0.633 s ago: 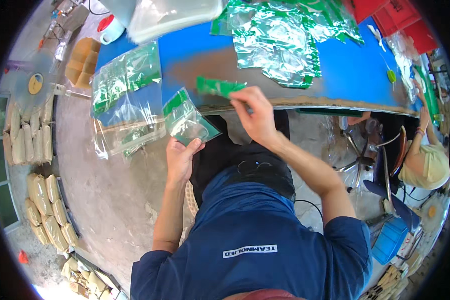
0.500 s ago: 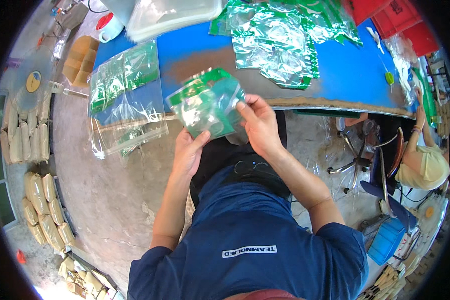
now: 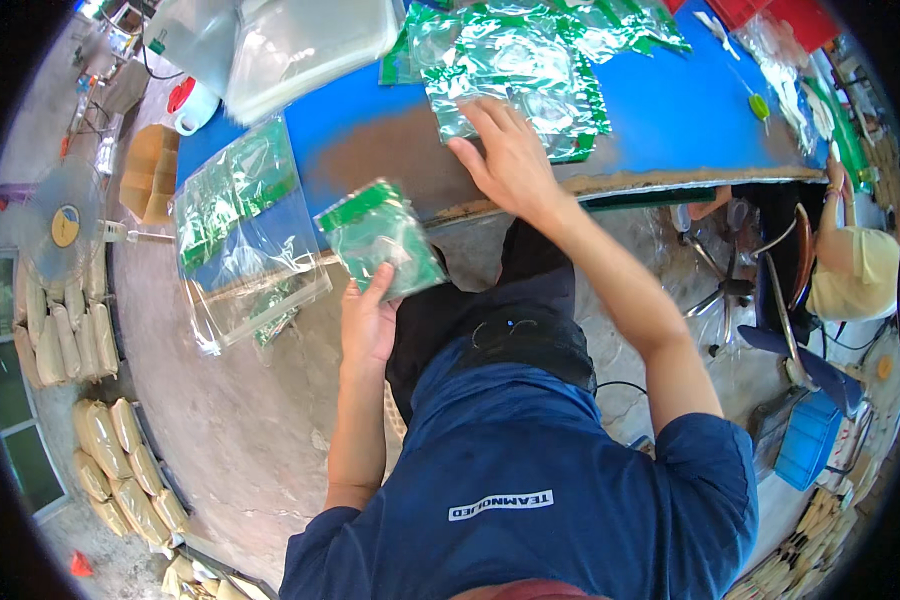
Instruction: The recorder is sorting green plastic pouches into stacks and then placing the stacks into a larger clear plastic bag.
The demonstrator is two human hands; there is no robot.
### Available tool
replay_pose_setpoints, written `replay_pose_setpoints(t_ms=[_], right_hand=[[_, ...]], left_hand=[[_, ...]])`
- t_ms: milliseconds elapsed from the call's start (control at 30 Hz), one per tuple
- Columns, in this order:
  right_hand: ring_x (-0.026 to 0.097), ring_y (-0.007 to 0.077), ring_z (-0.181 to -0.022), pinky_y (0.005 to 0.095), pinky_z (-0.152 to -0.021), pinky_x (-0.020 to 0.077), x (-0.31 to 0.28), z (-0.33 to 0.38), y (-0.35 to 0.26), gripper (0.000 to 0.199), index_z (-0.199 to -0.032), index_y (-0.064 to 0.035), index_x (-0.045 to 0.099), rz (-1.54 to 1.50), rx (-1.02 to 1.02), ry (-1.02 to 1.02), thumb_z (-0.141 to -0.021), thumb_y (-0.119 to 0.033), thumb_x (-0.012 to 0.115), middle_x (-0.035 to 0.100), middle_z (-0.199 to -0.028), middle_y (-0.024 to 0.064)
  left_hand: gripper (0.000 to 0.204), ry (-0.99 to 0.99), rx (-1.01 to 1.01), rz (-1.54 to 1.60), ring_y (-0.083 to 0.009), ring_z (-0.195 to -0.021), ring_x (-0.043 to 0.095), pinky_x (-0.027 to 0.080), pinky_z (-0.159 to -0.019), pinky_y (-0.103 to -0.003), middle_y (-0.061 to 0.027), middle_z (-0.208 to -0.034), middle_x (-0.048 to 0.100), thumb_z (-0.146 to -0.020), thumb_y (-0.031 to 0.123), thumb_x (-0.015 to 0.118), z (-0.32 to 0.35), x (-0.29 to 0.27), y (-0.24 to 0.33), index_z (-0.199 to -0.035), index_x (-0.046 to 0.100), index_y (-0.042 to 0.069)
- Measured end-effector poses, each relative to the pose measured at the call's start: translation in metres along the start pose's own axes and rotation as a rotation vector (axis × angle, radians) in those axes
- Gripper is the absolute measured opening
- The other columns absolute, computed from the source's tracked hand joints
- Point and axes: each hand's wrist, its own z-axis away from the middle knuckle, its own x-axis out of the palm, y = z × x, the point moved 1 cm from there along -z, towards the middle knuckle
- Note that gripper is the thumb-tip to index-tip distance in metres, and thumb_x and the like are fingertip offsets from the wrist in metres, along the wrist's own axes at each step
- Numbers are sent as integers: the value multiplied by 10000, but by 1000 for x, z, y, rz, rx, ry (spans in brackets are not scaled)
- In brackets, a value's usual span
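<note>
My left hand (image 3: 372, 318) pinches the lower edge of a green-and-clear plastic packet (image 3: 382, 242), thumb on top, just off the table's near edge. Out over the table, my right hand (image 3: 510, 160) reaches onto a pile of similar shiny green packets (image 3: 515, 60), its fingers stretched and resting on or just over the nearest ones. Whether its fingertips grip a packet does not show. To the left, a large clear zip bag (image 3: 245, 225) with green packets inside hangs partly over the table edge.
A stack of clear plastic bags (image 3: 310, 50) and a white mug (image 3: 192, 105) with red inside stand at the back left. Red bins (image 3: 805, 22) are at the far right. A fan (image 3: 65, 225) stands left. Another person (image 3: 855, 270) sits at the right beside office chairs.
My right hand has let go of the packet and moved up to the pile. My left hand keeps the packet, now slightly lower. The whole view has shifted a little.
</note>
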Motion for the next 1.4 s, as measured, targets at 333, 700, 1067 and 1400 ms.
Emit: replay_pose_setpoints(t_ms=[333,700,1067,1400], right_hand=[[521,399,-1251,496,-1032,410,4,41,-38,502,-1290,-26,568,-324,-225,-455,-932,-377,591,564,-1351,190],[342,465,-1395,684,-1111,242,11,39,-10,383,-1233,-52,539,147,-228,-357,-867,-134,612,448,-1474,192],[585,379,-1165,475,-1040,431,-4,55,-31,290,-1118,-20,609,340,-145,-2,-842,-90,667,640,-1176,186],[278,384,-1453,584,-1173,228,-14,51,-45,463,-1019,-159,722,-362,-274,-299,-673,132,620,509,-1461,37]], left_hand=[[346,69,-199,151,-215,-1088,643,563,-950,-376,-92,-1188,648,-916,80,687,-3,-1,-10,-1233,558,29],[425,15,-88,109,-214,-1137,623,527,-991,-367,-116,-1256,618,-917,48,666,-5,-8,-5,-1309,510,0],[392,10,-118,126,-242,-1139,625,532,-993,-412,-106,-1224,634,-923,87,671,-5,-7,-1,-1280,530,12],[470,-220,-323,397,-238,-1166,610,503,-1009,-404,-121,-1269,623,-910,145,715,0,4,12,-1320,528,10]])
